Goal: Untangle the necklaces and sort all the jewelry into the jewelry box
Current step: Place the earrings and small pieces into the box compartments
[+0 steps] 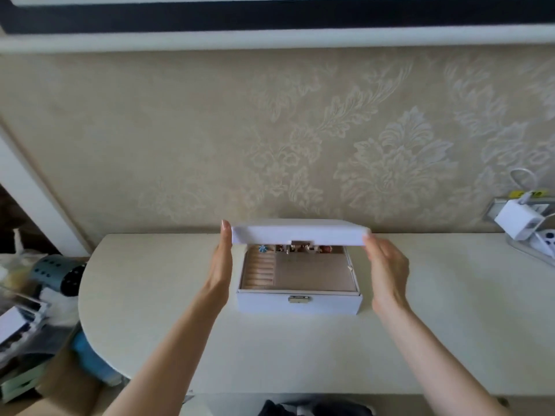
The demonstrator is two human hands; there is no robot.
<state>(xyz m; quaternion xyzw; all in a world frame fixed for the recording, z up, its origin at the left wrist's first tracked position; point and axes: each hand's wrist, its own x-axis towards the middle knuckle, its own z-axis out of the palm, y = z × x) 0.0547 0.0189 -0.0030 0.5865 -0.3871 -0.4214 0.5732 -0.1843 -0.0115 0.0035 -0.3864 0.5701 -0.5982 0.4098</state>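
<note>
Left hand at left end of white rectangular padded lid: fingers straight, together, flat against short edge; thumb hidden. Right hand mirrored at right end: fingers extended, tips touching lid's corner; thumb likewise hidden, so any hooking beneath not confirmable. Lid raised partway, hinged at back, hanging over white rectangular jewelry box sitting midway along cream table, near patterned beige wall. Visible inside, under lid: beige velvet ring rolls at left; large flat beige compartment at right, apparently bare; back row with small pieces, among them blue stone piece and red piece, too small to name further. No tangled necklaces seen on table. Judged step: swinging lid on its hinge; direction, up or down, not determinable from one moment. For doing it well: keep pressure equal at both ends to avoid racking hinge; move slowly, base being unheld and probably light enough to skid or tip backward. If opening, carry lid past vertical until self-supporting before letting go. If closing, check back row for anything proud of rim, line up metal clasp tab on lid with metal latch plate on front wall, slide fingers clear of seam before final drop. Risk: chain pinched at hinge line.
</note>
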